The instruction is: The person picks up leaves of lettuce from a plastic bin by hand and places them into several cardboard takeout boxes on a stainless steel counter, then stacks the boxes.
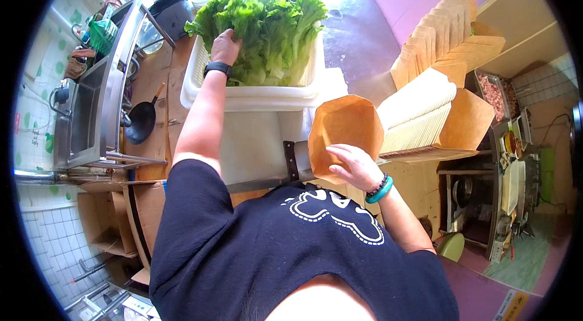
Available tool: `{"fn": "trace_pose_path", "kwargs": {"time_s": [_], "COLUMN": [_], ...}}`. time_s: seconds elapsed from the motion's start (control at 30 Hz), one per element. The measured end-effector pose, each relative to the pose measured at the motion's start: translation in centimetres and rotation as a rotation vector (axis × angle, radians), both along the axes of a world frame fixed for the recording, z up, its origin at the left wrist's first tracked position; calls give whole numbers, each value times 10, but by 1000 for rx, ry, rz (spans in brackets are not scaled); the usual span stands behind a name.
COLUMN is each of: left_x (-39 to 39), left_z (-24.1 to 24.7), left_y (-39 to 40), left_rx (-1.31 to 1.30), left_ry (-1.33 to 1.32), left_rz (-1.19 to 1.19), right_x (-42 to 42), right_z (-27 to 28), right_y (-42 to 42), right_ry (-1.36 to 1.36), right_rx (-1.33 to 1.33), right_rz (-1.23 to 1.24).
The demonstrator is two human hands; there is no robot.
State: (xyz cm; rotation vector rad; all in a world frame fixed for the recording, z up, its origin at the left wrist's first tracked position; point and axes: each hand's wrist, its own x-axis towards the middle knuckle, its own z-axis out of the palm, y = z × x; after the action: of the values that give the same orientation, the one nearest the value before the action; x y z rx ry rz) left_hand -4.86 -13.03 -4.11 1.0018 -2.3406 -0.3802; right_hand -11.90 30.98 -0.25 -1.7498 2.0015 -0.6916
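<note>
My left hand [226,48], with a dark watch at the wrist, reaches into green leaf lettuce [273,34] at the near left of the pile. Its fingertips are among the leaves, so whether they grip any is unclear. The lettuce fills a white plastic basket [314,64]. My right hand [357,166] is over the mouth of an open kraft paper box [350,120], thumb and fingers slightly apart with nothing visible between them. Left of this box lies a cleaver, its dark riveted handle [290,160] close to my shirt.
Nested kraft boxes [414,120] stand at right, with another leaning stack [432,43] behind. A steel sink [86,111] and a wok [140,123] are at left. Trays of chopped food [492,95] sit far right. Cardboard boxes [109,216] lie at lower left.
</note>
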Motion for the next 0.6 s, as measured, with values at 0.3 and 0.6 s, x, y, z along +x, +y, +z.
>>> {"fn": "trace_pose_path", "kwargs": {"time_s": [0.3,0.6], "left_x": [18,4], "left_z": [68,74], "left_y": [51,140], "left_rx": [644,931], "left_ry": [817,937], "left_rz": [-457,-646], "right_x": [-12,-23], "right_z": [25,44], "right_y": [-69,-152], "right_ry": [-392,-1148], "right_rx": [-295,-148], "right_rz": [-231,-526]}}
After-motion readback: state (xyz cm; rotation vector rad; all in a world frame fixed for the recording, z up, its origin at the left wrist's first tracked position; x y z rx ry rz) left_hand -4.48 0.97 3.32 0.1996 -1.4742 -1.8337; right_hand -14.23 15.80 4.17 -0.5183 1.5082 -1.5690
